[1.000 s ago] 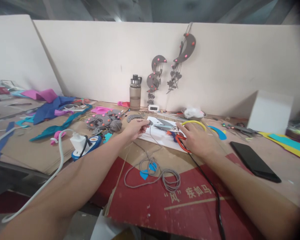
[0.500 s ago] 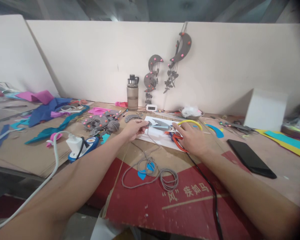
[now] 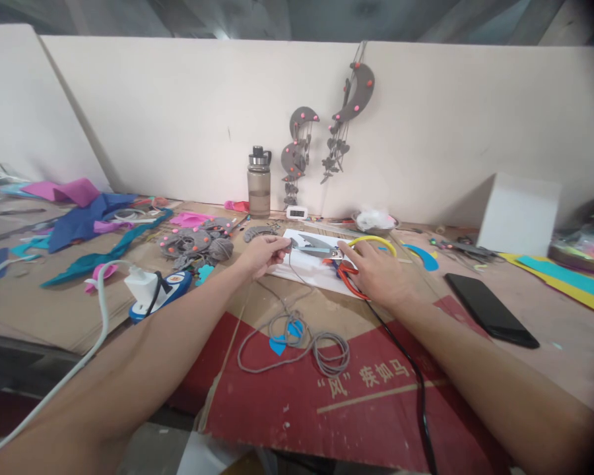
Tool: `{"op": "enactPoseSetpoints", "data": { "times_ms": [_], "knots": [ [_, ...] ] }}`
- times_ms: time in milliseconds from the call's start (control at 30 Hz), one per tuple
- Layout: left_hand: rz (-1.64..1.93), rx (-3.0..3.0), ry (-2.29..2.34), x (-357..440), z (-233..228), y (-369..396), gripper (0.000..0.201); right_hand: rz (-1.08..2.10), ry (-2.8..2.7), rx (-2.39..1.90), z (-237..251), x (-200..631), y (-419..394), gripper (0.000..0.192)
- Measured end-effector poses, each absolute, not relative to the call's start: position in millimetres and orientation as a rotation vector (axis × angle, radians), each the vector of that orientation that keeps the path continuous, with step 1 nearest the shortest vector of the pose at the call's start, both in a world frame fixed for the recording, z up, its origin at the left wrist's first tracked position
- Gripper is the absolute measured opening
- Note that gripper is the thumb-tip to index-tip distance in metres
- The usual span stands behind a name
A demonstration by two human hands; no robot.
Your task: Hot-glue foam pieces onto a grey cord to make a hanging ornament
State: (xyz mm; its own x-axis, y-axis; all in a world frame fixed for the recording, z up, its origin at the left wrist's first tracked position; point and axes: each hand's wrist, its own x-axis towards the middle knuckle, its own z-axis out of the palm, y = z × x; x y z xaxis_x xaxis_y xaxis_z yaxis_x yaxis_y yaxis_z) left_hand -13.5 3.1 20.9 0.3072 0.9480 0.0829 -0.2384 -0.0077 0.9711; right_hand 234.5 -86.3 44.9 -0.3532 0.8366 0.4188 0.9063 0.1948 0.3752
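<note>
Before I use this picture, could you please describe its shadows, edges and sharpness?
Head view: the small white board shadows the pale wall to its left; head view: the right edge darkens to black; head view: the grey piece in the left fingers looks soft, its outline hard to make out.

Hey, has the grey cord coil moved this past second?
No, not noticeably: the grey cord coil lies just beyond the printed lettering on the red cardboard, as before.
</note>
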Motion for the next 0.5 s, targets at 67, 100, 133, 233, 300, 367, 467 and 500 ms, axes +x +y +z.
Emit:
{"op": "enactPoseSetpoints", "data": {
  "times_ms": [67,100,133,233,300,367,467,500],
  "knots": [
    [1.099,1.211,0.776,-13.5,20.5,3.0,0.029,-0.873,-2.329,-1.712,44.0,234.8,-85.5,0.05],
    [1.094,1.215,0.772,-13.5,20.2,2.8,0.029,-0.876,-2.331,-1.711,43.4,235.0,-84.8,0.051],
    [1.089,1.219,0.767,-13.5,20.0,2.5,0.029,-0.878,-2.333,-1.71,42.9,235.2,-84.1,0.051],
    [1.083,1.208,0.746,-12.8,20.2,0.9,0.029,-0.872,-2.336,-1.717,42.9,235.1,-83.7,0.052],
    [1.081,1.19,0.735,-11.9,20.9,-0.2,0.028,-0.863,-2.341,-1.736,44.0,233.9,-85.1,0.051],
    [1.079,1.168,0.738,-11.2,21.8,-0.9,0.026,-0.857,-2.343,-1.771,45.2,232.2,-87.1,0.052],
    [1.084,1.149,0.747,-10.7,22.3,-1.0,0.023,-0.846,-2.333,-1.809,45.3,230.2,-88.9,0.052],
    [1.087,1.151,0.746,-10.7,22.2,-0.9,0.023,-0.84,-2.333,-1.813,44.7,229.9,-88.9,0.052]
  ]
}}
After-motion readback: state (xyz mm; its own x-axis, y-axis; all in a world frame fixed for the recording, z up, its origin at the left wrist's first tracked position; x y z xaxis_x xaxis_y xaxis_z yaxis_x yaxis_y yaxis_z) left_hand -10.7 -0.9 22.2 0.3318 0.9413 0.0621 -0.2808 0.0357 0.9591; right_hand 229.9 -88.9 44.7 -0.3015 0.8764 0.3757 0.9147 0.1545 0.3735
